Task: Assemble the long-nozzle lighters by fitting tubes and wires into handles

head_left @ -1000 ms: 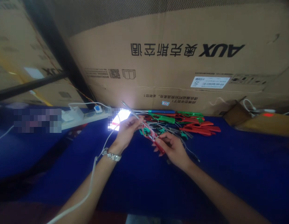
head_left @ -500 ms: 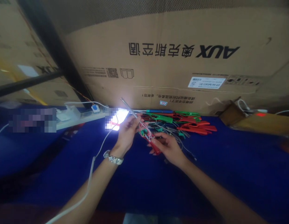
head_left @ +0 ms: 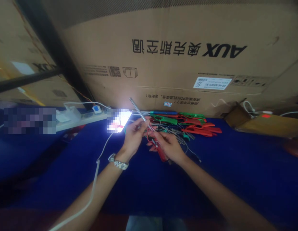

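Note:
A stick lighter with a long metal tube [head_left: 138,110] and a red handle [head_left: 161,152] is held in the middle of the view, tilted with its tip up and left. My left hand [head_left: 134,136] is closed around the lower end of the tube. My right hand [head_left: 170,147] grips the handle, its thumb and fingertips at the thin wires [head_left: 150,131] where tube and handle meet. The handle looks opened up, with wires showing; my fingers hide part of it. Just behind lie green shell pieces [head_left: 165,119] and red shell pieces [head_left: 202,129].
Loose wires and metal rods lie among the shells on the blue cloth [head_left: 149,192]. A bright, lit object [head_left: 122,121] is left of my hands, its white cable crossing my left forearm. A power strip [head_left: 84,118] stands left, a small open carton [head_left: 264,125] right, a large cardboard box [head_left: 163,73] behind.
My right hand has moved up and left along the handle, its fingertips now at the wires beside the tube. The tube and my left hand have shifted slightly right.

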The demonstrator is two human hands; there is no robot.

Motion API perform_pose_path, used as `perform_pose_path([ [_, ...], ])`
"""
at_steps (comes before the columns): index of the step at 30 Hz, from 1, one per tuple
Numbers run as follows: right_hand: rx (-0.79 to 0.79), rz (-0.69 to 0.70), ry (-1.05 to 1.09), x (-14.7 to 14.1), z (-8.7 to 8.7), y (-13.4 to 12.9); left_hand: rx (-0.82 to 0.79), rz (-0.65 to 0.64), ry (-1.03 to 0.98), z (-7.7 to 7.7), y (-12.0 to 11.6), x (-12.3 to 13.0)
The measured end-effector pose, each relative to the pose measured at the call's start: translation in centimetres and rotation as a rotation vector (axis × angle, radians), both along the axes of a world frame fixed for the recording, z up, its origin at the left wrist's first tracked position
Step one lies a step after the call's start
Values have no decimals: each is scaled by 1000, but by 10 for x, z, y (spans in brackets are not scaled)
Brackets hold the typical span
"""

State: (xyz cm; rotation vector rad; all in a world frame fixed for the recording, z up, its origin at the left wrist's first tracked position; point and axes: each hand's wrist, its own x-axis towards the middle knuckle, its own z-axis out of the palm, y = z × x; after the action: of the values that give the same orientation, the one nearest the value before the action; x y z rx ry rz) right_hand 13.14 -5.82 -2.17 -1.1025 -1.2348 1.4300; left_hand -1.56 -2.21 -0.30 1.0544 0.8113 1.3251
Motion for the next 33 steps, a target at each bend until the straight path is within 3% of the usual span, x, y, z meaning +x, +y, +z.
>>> perform_pose_path([
  [7, 102, -3, -134, 4, 0, -6, 8, -5, -13, 0, -4, 4],
  [12, 465, -174, -771, 5, -1, -11, 18, 6, 23, -1, -4, 7],
  [14, 521, -239, -888, 6, -1, -12, 28, 18, 28, -2, -4, 8],
  [18, 623, -354, -856, 7, 0, -14, 54, 60, 26, -3, -4, 9],
  [23, 794, -370, -925, 9, -2, -17, 38, 88, -31, -4, -6, 10],
  [33, 802, -375, -872, 11, -4, -13, 65, 102, -34, -2, -10, 14],
])
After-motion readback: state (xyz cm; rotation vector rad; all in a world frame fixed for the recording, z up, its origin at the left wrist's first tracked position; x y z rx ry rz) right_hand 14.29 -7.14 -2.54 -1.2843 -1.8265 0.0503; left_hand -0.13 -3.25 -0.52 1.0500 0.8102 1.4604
